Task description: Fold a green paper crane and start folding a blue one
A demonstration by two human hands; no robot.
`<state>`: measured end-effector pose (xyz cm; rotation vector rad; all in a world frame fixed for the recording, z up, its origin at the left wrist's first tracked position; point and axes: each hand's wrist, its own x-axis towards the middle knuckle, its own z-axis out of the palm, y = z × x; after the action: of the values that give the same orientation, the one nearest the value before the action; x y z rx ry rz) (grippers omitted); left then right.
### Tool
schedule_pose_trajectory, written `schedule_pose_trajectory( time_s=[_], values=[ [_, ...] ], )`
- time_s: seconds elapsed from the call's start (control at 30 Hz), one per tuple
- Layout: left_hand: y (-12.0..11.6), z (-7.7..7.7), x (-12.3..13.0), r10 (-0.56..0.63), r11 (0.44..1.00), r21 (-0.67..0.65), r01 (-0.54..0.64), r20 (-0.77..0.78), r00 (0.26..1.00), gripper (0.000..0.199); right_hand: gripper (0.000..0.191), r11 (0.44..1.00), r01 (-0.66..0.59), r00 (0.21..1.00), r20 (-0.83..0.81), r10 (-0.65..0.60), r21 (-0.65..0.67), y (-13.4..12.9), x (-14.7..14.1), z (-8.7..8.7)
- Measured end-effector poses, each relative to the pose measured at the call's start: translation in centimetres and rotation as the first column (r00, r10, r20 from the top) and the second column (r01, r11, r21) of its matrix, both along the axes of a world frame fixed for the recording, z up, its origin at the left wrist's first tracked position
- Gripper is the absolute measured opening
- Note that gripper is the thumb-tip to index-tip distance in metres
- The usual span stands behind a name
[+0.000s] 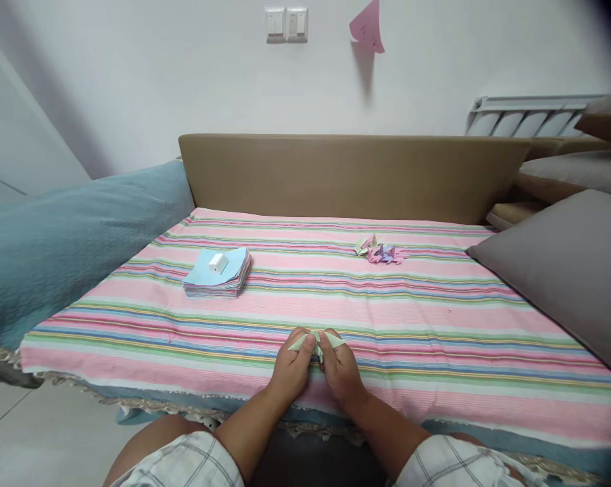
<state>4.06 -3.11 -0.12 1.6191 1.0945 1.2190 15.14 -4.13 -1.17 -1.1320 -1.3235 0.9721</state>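
Between my two hands is a pale green folded paper crane (334, 340), its wings spread out to either side. My left hand (291, 365) pinches it from the left, with the thumb on top near the centre. My right hand (343, 372) grips the right side in the same way, the two thumbs almost meeting. The fingers hide much of its body. Farther off to the right, a small cluster of folded paper cranes (379, 253) in green, pink and purple lies on the striped cloth (305, 297).
Left of my hands stands a stack of coloured paper (211, 292) with a small white block (217, 263) on it. A brown backrest (351, 176) runs along the back. A grey cushion (574, 264) is at right, a blue-covered armrest (87, 216) at left.
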Motion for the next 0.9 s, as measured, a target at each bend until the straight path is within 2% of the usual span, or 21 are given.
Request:
schedule_pose_trajectory(
  time_s=[0.27, 0.47, 0.57, 0.67, 0.8, 0.9],
  values=[
    [-0.11, 0.10, 0.14, 0.050, 0.995, -0.084, -0.044, 0.072, 0.996, 0.040, 0.036, 1.000, 0.018, 1.000, -0.023, -0.018, 0.007, -0.25, -0.24, 0.34],
    [-0.31, 0.43, 0.40, 0.046, 0.982, -0.188, -0.009, 0.194, 0.980, 0.040, 0.039, 0.998, -0.023, 0.990, -0.139, 0.014, -0.064, -0.08, -0.43, 0.29],
    [-0.29, 0.42, 0.53, 0.030, 0.980, -0.198, 0.014, 0.218, 0.976, 0.039, 0.038, 0.999, -0.006, 0.994, -0.109, 0.002, -0.043, -0.08, -0.39, 0.35],
    [-0.16, 0.20, 0.48, 0.031, 0.983, -0.181, 0.000, 0.167, 0.986, 0.040, 0.037, 1.000, -0.003, 0.998, -0.060, 0.001, -0.027, -0.09, -0.33, 0.23],
    [-0.04, -0.14, 0.19, 0.065, 0.996, -0.066, -0.063, 0.031, 0.997, 0.041, 0.038, 0.999, -0.033, 0.998, -0.058, 0.032, -0.023, 0.03, -0.39, -0.25],
    [-0.12, -0.08, 0.13, 0.066, 0.997, -0.045, -0.064, 0.031, 0.997, 0.041, 0.039, 0.999, -0.032, 0.997, -0.072, 0.029, -0.033, 0.15, -0.49, -0.33]
  ],
)
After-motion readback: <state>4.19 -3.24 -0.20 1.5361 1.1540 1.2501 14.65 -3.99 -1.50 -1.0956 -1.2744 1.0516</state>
